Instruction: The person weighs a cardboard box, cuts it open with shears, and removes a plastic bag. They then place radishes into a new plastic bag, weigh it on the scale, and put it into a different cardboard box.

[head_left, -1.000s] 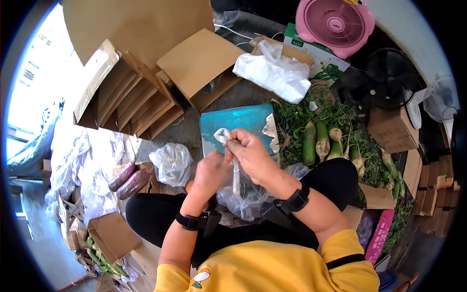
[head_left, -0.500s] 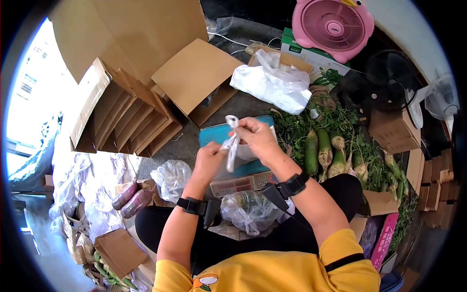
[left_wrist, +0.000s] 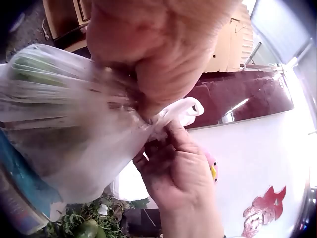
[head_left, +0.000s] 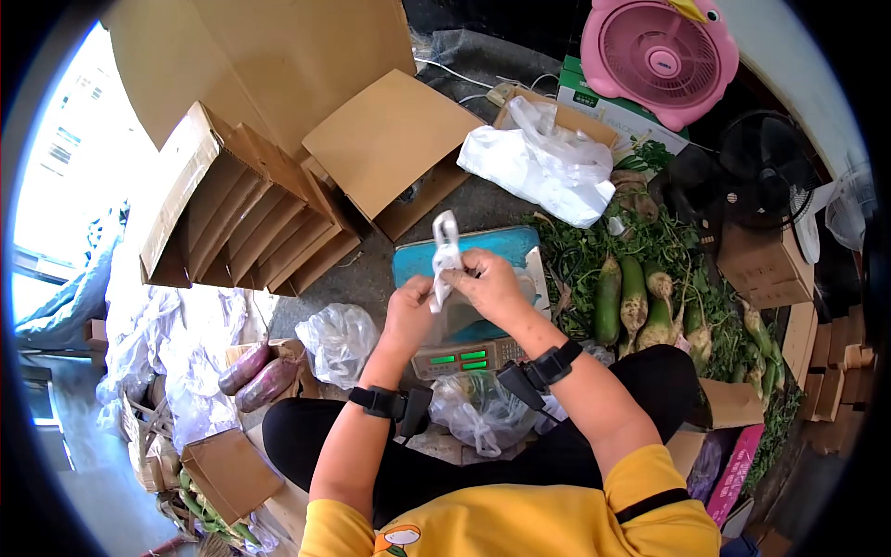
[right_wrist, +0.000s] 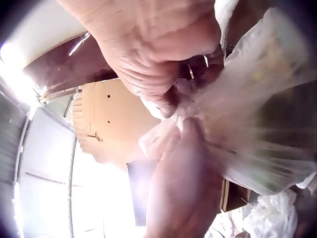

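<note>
A clear plastic bag (left_wrist: 74, 134) with something green inside hangs from both hands, its neck gathered and twisted. My left hand (head_left: 408, 316) grips the neck from the left. From the right, my right hand (head_left: 492, 286) pinches the same neck between thumb and fingers, and the white bag top (head_left: 445, 243) sticks up past both hands. Both wrist views show the thumbs close together at the gathered plastic (right_wrist: 185, 106). Beneath the hands is a scale with a blue top (head_left: 418, 260) and a lit green display (head_left: 459, 357).
Another filled clear bag (head_left: 483, 408) lies between the legs and the scale. Green-white radishes (head_left: 634, 295) on leaves are at the right, purple ones (head_left: 264, 382) at the left. Cardboard boxes (head_left: 390, 139), a white bag (head_left: 543, 167) and a pink fan (head_left: 661, 60) stand beyond.
The hands moved up from the lap side, then drew together again at the bag neck. The bag top now stands up straighter, and the scale display, covered at first, shows green digits.
</note>
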Demonstrator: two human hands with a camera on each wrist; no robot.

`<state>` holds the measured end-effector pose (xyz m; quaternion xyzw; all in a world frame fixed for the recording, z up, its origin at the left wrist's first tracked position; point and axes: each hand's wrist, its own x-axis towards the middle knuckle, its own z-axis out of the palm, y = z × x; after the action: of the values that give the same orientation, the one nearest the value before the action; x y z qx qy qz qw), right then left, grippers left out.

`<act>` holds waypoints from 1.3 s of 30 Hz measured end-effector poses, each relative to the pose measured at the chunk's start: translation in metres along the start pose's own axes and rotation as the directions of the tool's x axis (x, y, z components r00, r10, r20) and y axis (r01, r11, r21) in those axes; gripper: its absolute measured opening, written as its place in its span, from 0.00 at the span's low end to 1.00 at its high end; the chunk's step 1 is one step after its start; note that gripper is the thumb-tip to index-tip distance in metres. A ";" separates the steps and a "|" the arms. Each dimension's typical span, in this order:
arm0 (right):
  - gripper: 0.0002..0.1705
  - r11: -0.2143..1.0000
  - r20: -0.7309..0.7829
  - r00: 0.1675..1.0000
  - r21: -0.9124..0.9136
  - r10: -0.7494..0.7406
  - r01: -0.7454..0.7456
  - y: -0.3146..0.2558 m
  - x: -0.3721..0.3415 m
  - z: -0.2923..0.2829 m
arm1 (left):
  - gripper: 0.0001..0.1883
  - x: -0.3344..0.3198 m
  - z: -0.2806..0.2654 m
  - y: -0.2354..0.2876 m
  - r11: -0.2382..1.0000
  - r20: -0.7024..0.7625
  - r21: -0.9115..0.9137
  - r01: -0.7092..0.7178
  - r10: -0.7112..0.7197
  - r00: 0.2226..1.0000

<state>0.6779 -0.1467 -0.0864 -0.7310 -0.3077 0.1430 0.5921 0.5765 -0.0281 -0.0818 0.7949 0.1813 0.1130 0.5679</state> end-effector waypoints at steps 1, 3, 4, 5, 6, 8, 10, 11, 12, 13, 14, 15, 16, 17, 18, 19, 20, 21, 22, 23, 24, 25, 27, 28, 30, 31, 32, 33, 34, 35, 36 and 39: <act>0.15 0.962 0.046 0.981 0.194 0.188 -0.193 0.000 0.000 0.001 | 0.05 0.001 0.000 -0.001 1.000 0.001 0.000 -0.001 0.001 1.000; 0.13 0.943 0.012 0.976 0.256 0.217 -0.213 -0.002 0.001 0.002 | 0.09 0.002 0.000 0.002 0.970 -0.072 -0.224 0.094 -0.112 0.991; 0.13 0.920 -0.017 0.969 0.317 0.247 -0.229 -0.004 0.001 0.003 | 0.11 0.000 -0.001 0.015 0.924 -0.043 -0.357 0.138 -0.164 0.986; 0.13 0.921 -0.021 0.968 0.314 0.250 -0.231 -0.008 0.000 0.004 | 0.11 -0.001 -0.001 0.013 0.922 -0.038 -0.361 0.140 -0.164 0.986; 0.12 0.971 -0.008 0.977 0.118 0.211 -0.209 -0.017 0.001 0.004 | 0.11 -0.001 -0.002 0.010 0.945 -0.081 -0.313 0.099 -0.131 0.988; 0.12 0.992 -0.044 0.995 -0.079 0.093 -0.096 -0.018 -0.001 0.001 | 0.10 0.005 0.002 0.005 0.987 -0.139 -0.156 0.041 -0.063 0.988; 0.13 0.999 -0.112 0.994 -0.052 0.005 -0.010 -0.014 -0.003 0.003 | 0.09 0.008 0.003 0.006 0.956 -0.179 -0.271 0.112 -0.165 0.970; 0.13 1.000 -0.138 0.990 -0.023 -0.005 0.002 -0.014 -0.002 0.003 | 0.09 0.007 0.004 0.008 0.901 -0.192 -0.403 0.158 -0.252 0.948; 0.13 0.999 -0.165 0.986 -0.038 0.003 -0.010 -0.012 -0.001 0.003 | 0.10 0.006 0.005 0.008 0.835 -0.201 -0.525 0.162 -0.307 0.930; 0.13 0.981 -0.153 0.981 0.170 0.116 -0.090 -0.010 -0.002 0.004 | 0.09 0.008 0.007 0.012 0.733 -0.169 -0.662 0.156 -0.348 0.922; 0.14 0.913 -0.112 0.970 0.375 0.217 -0.161 -0.008 -0.002 0.003 | 0.08 0.010 0.008 0.004 0.665 -0.152 -0.732 0.148 -0.371 0.916; 0.14 0.911 -0.115 0.969 0.380 0.218 -0.160 -0.006 -0.004 -0.001 | 0.06 0.012 0.008 -0.005 0.594 -0.145 -0.793 0.132 -0.396 0.907; 0.15 0.802 -0.050 0.929 0.523 0.366 -0.288 -0.006 -0.006 -0.007 | 0.06 0.012 0.011 0.002 0.571 -0.140 -0.807 0.152 -0.435 0.889; 0.16 0.651 0.052 0.870 0.642 0.490 -0.405 -0.006 -0.007 -0.009 | 0.07 0.012 0.009 0.008 0.551 -0.147 -0.818 0.163 -0.475 0.868; 0.16 0.601 0.040 0.859 0.698 0.510 -0.390 0.005 -0.009 -0.010 | 0.09 0.017 -0.001 -0.048 0.655 -0.203 -0.735 0.172 -0.455 0.867; 0.17 0.547 0.033 0.846 0.750 0.532 -0.373 0.010 -0.006 -0.011 | 0.12 0.017 0.003 -0.036 0.546 -0.194 -0.827 0.135 -0.502 0.843; 0.18 0.425 0.024 0.847 0.857 0.530 -0.290 0.015 -0.003 -0.009 | 0.12 0.018 0.005 -0.024 0.478 -0.149 -0.868 0.134 -0.508 0.848; 0.19 0.291 0.013 0.843 0.935 0.537 -0.200 0.013 0.000 -0.011 | 0.13 0.017 0.006 -0.013 0.402 -0.097 -0.906 0.136 -0.509 0.855; 0.19 0.252 0.084 0.841 0.934 0.535 -0.254 0.013 0.000 -0.018 | 0.14 0.017 0.009 -0.008 0.418 -0.112 -0.897 0.144 -0.530 0.841; 0.18 0.216 0.148 0.834 0.928 0.532 -0.303 0.013 -0.001 -0.026 | 0.15 0.018 0.011 -0.005 0.432 -0.122 -0.888 0.156 -0.548 0.827; 0.13 0.236 0.189 0.850 0.911 0.492 -0.339 0.007 -0.002 -0.034 | 0.16 0.019 0.011 -0.006 0.427 -0.118 -0.890 0.157 -0.550 0.827; 0.13 0.235 0.191 0.849 0.910 0.492 -0.341 0.000 -0.001 -0.036 | 0.16 0.018 0.009 -0.006 0.427 -0.120 -0.891 0.157 -0.552 0.825; 0.05 0.596 0.288 0.865 0.633 0.411 -0.494 -0.011 -0.001 -0.042 | 0.16 0.018 0.006 -0.006 0.379 -0.080 -0.909 0.172 -0.566 0.821; 0.12 0.743 0.313 0.909 0.529 0.276 -0.409 -0.013 0.000 -0.037 | 0.16 0.021 0.004 -0.006 0.378 -0.082 -0.909 0.176 -0.576 0.813; 0.22 0.953 0.351 0.931 0.233 0.104 -0.194 -0.007 -0.004 -0.032 | 0.16 0.024 -0.007 -0.037 0.306 0.006 -0.924 0.229 -0.586 0.810; 0.22 0.995 0.290 0.955 0.088 -0.065 0.041 0.007 -0.006 -0.022 | 0.16 0.025 -0.009 -0.045 0.337 0.013 -0.912 0.233 -0.545 0.838; 0.16 0.991 0.158 0.987 -0.130 -0.011 0.031 0.008 -0.014 -0.014 | 0.15 0.025 -0.010 -0.036 0.344 0.063 -0.898 0.274 -0.516 0.854; 0.10 0.986 0.111 0.993 -0.165 0.046 -0.027 0.005 -0.015 -0.010 | 0.15 0.025 -0.010 -0.031 0.411 0.078 -0.867 0.281 -0.445 0.892; 0.08 0.994 0.011 1.000 -0.108 0.019 -0.018 0.010 -0.014 -0.003 | 0.14 0.024 -0.012 -0.031 0.522 0.048 -0.814 0.255 -0.377 0.925; 0.09 0.995 -0.026 0.995 -0.035 0.097 -0.098 0.002 -0.010 -0.005 | 0.15 0.022 -0.009 -0.021 0.586 -0.011 -0.780 0.219 -0.362 0.932; 0.09 0.992 -0.065 0.990 0.025 0.129 -0.127 -0.001 -0.007 -0.006 | 0.15 0.015 -0.006 -0.003 0.781 -0.056 -0.594 0.193 -0.280 0.959; 0.09 0.968 -0.069 0.967 0.084 0.244 -0.238 -0.007 -0.004 -0.005 | 0.20 -0.002 0.003 0.001 0.934 -0.027 -0.339 0.113 -0.129 0.991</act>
<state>0.6758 -0.1526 -0.0787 -0.7454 -0.1873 0.1963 0.6089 0.5756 -0.0317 -0.0814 0.6703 0.2216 0.1265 0.6968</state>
